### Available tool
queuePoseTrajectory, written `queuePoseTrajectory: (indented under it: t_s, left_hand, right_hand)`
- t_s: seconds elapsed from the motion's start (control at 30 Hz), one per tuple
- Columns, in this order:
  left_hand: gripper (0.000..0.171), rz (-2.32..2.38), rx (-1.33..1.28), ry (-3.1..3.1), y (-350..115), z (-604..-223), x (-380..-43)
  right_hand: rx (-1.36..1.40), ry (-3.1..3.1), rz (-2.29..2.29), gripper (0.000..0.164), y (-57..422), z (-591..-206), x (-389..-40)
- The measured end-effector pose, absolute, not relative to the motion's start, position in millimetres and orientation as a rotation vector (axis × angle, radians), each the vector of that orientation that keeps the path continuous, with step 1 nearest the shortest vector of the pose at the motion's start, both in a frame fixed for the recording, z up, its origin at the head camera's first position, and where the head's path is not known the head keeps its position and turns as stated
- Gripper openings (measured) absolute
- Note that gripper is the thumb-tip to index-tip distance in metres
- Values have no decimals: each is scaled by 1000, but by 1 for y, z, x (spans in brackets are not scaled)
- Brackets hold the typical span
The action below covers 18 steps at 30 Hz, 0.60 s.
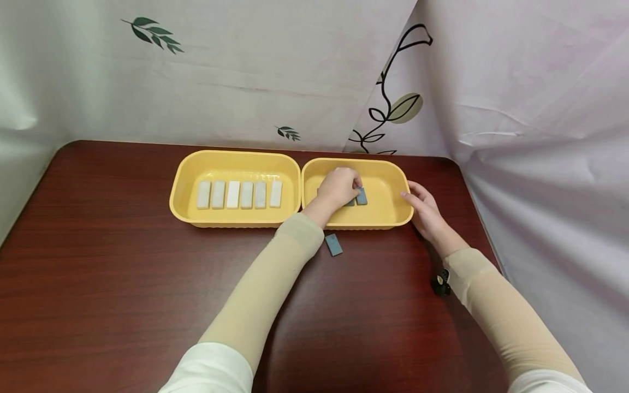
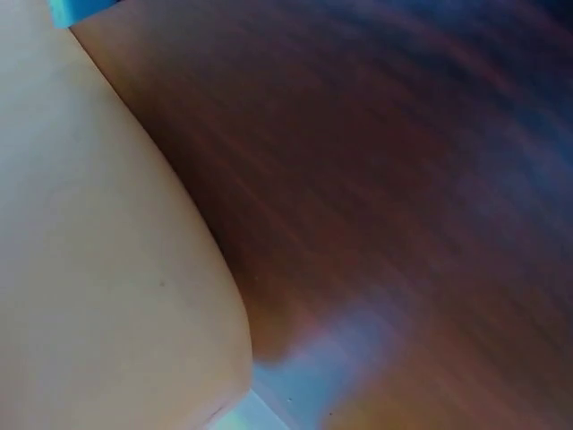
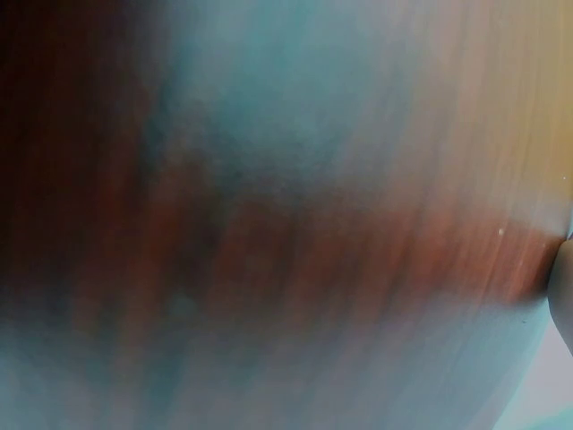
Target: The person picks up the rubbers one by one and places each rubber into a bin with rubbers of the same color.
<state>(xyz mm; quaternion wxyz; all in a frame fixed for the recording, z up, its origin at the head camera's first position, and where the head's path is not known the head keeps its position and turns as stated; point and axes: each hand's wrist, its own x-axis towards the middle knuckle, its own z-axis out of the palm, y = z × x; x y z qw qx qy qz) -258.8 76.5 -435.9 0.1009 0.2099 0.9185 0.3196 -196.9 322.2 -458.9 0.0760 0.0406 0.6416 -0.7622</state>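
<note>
Two yellow plastic trays stand side by side on the table. My left hand [image 1: 339, 186] reaches into the right tray [image 1: 385, 218], its curled fingers and thumb at the upper end of a blue-grey tile [image 1: 362, 197], seemingly pinching it. Beside that tile, another blue-grey tile [image 1: 350, 202] is mostly hidden under the hand. My right hand [image 1: 427, 212] holds the right tray's outer end, thumb at the rim and fingers outside. On the table in front lies a loose blue-grey tile [image 1: 334, 245]. The wrist views show mostly blurred tabletop and skin.
In the left tray [image 1: 236, 218] several whitish tiles [image 1: 233, 195] lie in a row. The dark red wooden table [image 1: 123, 284] ends at a light curtain [image 1: 236, 82] behind and on the sides. A small black object [image 1: 440, 284] is at the right wrist.
</note>
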Motion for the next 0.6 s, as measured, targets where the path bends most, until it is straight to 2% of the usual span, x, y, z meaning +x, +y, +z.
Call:
queuePoseTrajectory:
  t_s: [0.6]
  left_hand:
    - [20,977,601,2635,76,-436,-258]
  right_hand:
    - [121,1929,-2283,22,322,-459,-197]
